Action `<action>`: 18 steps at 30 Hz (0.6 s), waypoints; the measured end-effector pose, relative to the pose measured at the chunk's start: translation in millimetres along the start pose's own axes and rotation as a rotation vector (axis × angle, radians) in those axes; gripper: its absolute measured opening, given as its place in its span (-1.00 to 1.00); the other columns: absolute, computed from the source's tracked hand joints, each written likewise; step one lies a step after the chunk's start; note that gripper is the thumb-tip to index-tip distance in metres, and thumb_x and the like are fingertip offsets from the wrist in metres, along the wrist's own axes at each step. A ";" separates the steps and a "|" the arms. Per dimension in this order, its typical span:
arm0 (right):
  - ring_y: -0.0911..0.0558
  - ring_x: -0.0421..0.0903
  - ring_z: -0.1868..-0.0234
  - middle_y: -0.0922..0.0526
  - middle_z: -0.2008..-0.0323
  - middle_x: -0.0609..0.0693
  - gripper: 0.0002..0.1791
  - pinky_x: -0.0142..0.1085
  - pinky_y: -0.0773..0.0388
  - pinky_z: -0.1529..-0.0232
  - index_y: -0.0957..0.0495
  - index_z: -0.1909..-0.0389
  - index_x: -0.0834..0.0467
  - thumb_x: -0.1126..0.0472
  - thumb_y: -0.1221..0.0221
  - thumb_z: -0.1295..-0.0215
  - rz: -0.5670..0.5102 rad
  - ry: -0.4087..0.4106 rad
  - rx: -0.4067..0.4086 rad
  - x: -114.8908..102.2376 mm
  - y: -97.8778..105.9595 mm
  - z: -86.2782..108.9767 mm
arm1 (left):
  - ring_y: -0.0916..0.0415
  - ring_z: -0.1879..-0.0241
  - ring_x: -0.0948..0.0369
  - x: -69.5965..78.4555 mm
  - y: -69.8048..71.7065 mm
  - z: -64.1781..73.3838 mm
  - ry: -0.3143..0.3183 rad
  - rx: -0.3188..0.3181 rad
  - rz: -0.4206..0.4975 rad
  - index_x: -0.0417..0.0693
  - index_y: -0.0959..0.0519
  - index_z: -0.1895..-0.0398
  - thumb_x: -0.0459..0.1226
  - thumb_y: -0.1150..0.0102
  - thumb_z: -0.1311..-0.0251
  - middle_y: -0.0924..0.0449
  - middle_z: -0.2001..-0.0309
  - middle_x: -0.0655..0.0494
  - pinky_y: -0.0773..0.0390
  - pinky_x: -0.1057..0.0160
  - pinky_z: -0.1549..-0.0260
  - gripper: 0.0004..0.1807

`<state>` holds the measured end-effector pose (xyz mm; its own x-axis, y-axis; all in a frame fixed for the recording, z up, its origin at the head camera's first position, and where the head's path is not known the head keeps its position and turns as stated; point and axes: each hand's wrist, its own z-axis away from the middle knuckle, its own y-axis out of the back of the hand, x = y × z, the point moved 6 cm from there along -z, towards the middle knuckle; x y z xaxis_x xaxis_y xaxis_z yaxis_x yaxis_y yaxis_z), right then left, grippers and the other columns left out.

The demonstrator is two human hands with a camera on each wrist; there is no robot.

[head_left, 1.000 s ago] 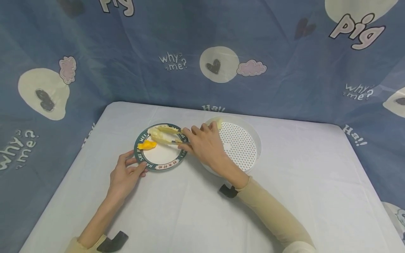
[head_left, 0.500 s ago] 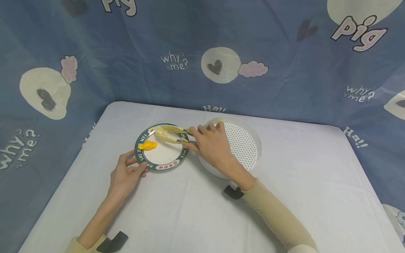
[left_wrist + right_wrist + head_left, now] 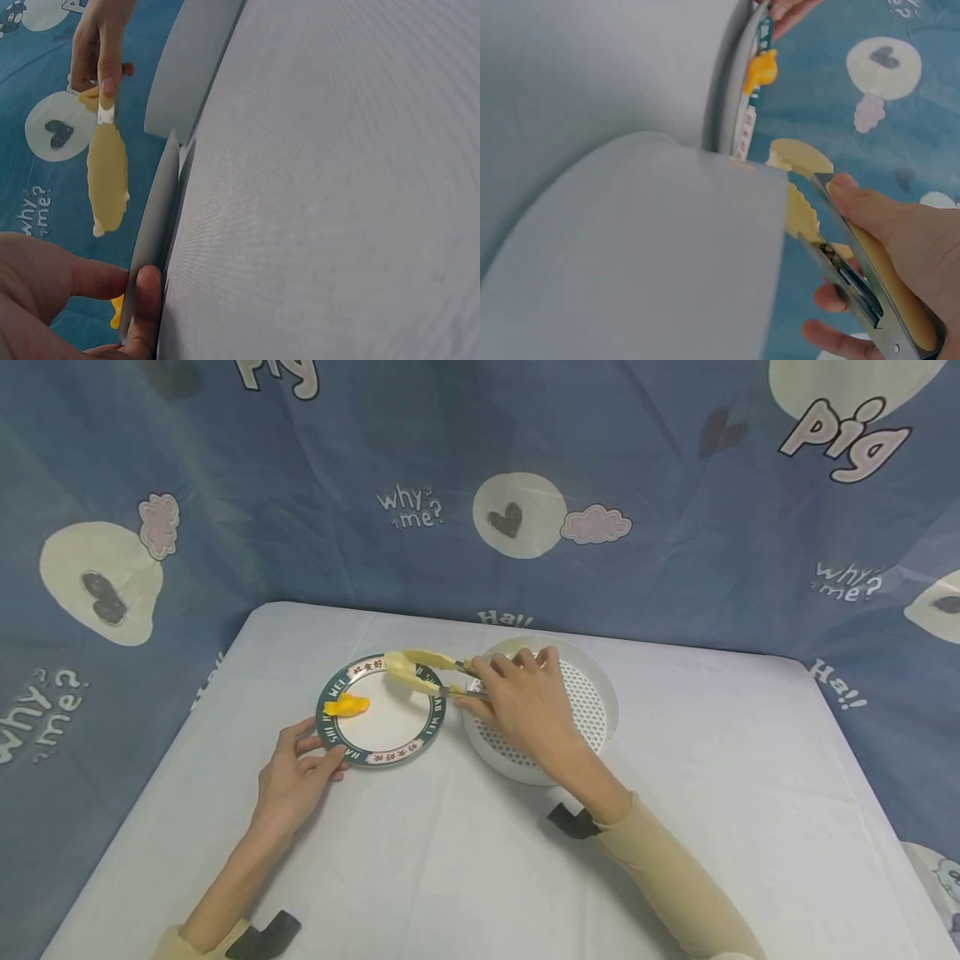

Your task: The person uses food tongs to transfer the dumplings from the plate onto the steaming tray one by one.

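Note:
My left hand (image 3: 295,783) pinches the near-left rim of a green-edged white plate (image 3: 386,727), thumb over the rim and a finger beneath. An orange-yellow piece (image 3: 347,705) with a narrow end (image 3: 761,71) lies at the plate's left. My right hand (image 3: 531,703) grips metal tongs with yellow scalloped tips (image 3: 109,176), its thumb along the yellow-lined handle (image 3: 885,274). The tips hang over the plate's far right edge, spread somewhat apart. A pale yellow lump (image 3: 397,665) shows at their ends; I cannot tell whether it is a separate piece held there.
A round white basket (image 3: 611,714) with a perforated bottom stands right of the plate, partly under my right hand and forearm. Its wall (image 3: 652,247) fills much of the right wrist view. The white-covered table (image 3: 465,877) ends at a blue printed curtain (image 3: 675,568) behind.
My right hand and the tongs have moved right, from over the plate's middle toward the basket, carrying the pale lump at the tips along. The left hand and plate have stayed in place.

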<state>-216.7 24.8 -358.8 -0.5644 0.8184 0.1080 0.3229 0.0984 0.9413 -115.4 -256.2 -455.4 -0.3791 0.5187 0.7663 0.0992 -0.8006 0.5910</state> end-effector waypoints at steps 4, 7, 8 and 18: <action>-0.69 0.10 0.06 -0.81 0.05 -0.08 -0.38 0.11 -0.42 -0.15 -0.56 -0.24 -0.12 -0.48 -0.11 -0.47 0.003 -0.010 0.006 5.7 5.2 3.2 | -0.85 0.14 0.18 0.0 -0.2 0.3 0.000 0.002 -0.002 -0.23 0.08 -0.74 -0.13 -0.17 -0.60 -0.46 -0.41 -0.36 -0.65 0.09 -0.16 -0.11; -0.70 0.10 0.07 -0.80 0.07 -0.07 -0.36 0.11 -0.43 -0.15 -0.56 -0.23 -0.11 -0.50 -0.09 -0.46 0.018 -0.018 0.008 10.1 8.1 6.4 | -0.85 0.15 0.18 -0.1 -0.4 0.2 0.001 0.003 0.003 -0.24 0.08 -0.74 -0.13 -0.16 -0.60 -0.47 -0.40 -0.36 -0.60 -0.09 -0.24 -0.11; -0.71 0.11 0.06 -0.80 0.08 -0.06 -0.36 0.12 -0.43 -0.15 -0.56 -0.24 -0.11 -0.50 -0.09 -0.46 0.020 -0.021 0.008 11.4 9.2 7.5 | -0.85 0.15 0.18 -0.1 -0.4 0.3 0.001 0.003 0.005 -0.24 0.08 -0.74 -0.14 -0.16 -0.60 -0.47 -0.40 -0.36 -0.60 -0.10 -0.25 -0.11; -0.66 0.10 0.21 -0.76 0.25 -0.07 -0.40 0.16 -0.42 -0.11 -0.56 -0.06 -0.04 -0.47 -0.14 -0.44 0.005 -0.031 0.013 28.7 18.4 16.5 | -0.86 0.15 0.19 0.8 0.3 0.9 -0.008 0.002 -0.007 -0.23 0.06 -0.74 -0.15 -0.18 -0.59 -0.49 -0.39 -0.35 -0.62 0.40 0.03 -0.11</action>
<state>-214.5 59.4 -343.6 -0.5389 0.8361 0.1027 0.3360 0.1016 0.9364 -114.8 -255.7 -454.4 -0.3723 0.5268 0.7641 0.0986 -0.7962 0.5969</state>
